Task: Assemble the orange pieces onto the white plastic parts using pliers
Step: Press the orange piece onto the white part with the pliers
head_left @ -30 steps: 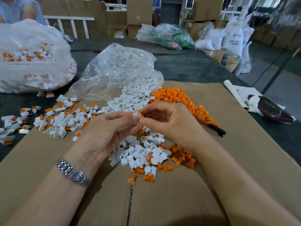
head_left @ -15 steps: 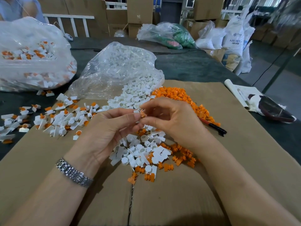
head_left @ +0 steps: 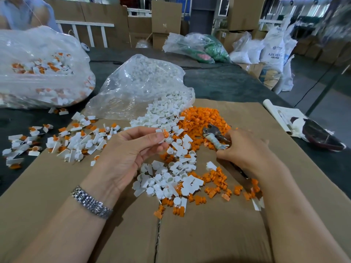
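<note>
Left hand (head_left: 131,149) pinches white part (head_left: 160,136) with orange piece (head_left: 165,134); right hand (head_left: 245,150) grips pliers (head_left: 214,136).

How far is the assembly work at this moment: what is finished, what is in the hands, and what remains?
Done: assembled white-and-orange parts lie spread at the left, with more in the big bag.
In hand: the left hand pinches a white part with an orange piece on it; the right hand grips the pliers.
Left: much, namely the loose white parts and the orange pile.

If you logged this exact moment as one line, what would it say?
left hand: pinches white part with orange piece | right hand: grips pliers | pliers not on part
</note>
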